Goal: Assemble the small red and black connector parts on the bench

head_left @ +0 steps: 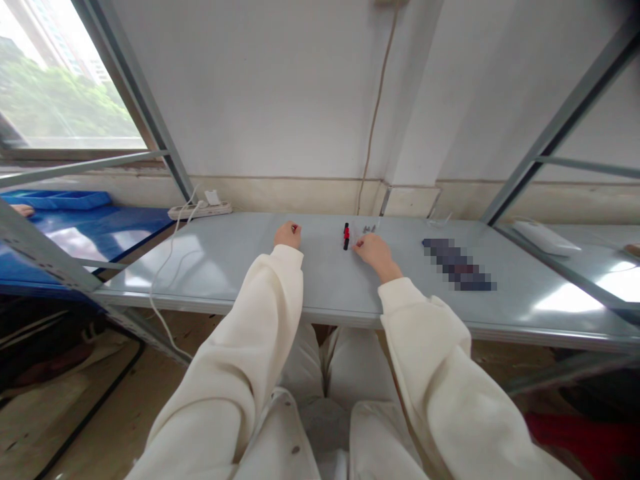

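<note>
My left hand [287, 236] is closed above the grey table, and a small red and black piece [295, 229] shows at its fingertips. To the right of it, a short upright row of small black and red parts [346, 236] lies on the tabletop. My right hand [374, 249] is beside that row, thumb and fingers pinched together. Whatever they hold is too small to make out. Just beyond the right fingers are several small grey pieces [369, 229], with what looks like clear plastic around them.
A pixelated dark flat object [457, 265] lies to the right on the grey table [320, 287]. At the back left is a white power strip [200, 210], its cable hanging over the front edge. Metal posts frame both sides. A blue tray [60, 199] and another person's hand [23, 210] are far left.
</note>
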`<state>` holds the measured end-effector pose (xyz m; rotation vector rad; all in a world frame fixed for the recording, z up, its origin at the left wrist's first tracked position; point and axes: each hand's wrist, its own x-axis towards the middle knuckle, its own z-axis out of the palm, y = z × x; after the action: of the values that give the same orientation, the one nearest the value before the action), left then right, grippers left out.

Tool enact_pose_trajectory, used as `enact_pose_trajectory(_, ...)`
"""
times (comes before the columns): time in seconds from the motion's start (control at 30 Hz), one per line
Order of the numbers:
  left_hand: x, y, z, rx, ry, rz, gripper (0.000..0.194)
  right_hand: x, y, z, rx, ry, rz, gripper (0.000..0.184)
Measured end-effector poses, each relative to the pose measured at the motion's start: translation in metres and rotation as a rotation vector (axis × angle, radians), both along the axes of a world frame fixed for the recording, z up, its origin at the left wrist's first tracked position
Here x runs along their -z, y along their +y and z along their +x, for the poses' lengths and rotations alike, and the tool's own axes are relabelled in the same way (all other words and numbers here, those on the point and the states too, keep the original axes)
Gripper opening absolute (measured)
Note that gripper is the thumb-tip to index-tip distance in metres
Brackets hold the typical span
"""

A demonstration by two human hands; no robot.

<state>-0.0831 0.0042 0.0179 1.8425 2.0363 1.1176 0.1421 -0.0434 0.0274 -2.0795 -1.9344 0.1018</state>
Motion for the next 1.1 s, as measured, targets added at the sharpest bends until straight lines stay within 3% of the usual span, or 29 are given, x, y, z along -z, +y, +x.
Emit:
enact_pose_trajectory(0.6, 0.000, -0.001, 0.007, 0.100, -0.101, 0.078, 0.016, -0.007, -0.006, 0.004, 0.029, -0.018, -0.089, 0.030)
enact_pose_trajectory(0.7, -0.004, -0.003, 0.010, 0.154, -0.182, 0.081, 0.014, -0.009, -0.005, 0.007, 0.016, -0.016, -0.089, 0.031)
enact_pose_trajectory(0.8, -0.007, -0.004, 0.013, 0.230, -0.370, 0.057, 0.015, -0.014, -0.006, 0.009, -0.097, 0.042, -0.108, 0.031)
enact_pose_trajectory(0.87, -0.010, -0.005, 0.014, 0.287, -0.518, 0.023, 0.018, -0.018, -0.008, 0.007, -0.207, 0.124, -0.038, 0.039)
enact_pose_trajectory(0.93, -0.013, -0.007, 0.014, 0.362, -0.638, -0.008, 0.022, -0.021, -0.011, 0.001, -0.290, 0.212, 0.135, 0.044)
enact_pose_trajectory(1.03, -0.015, -0.010, 0.014, 0.528, -0.761, -0.046, 0.030, -0.021, -0.015, -0.009, -0.358, 0.316, 0.366, 0.044)
enact_pose_trajectory(1.1, -0.016, -0.012, 0.016, 0.655, -0.812, -0.081, 0.035, -0.020, -0.016, -0.016, -0.402, 0.369, 0.421, 0.043)
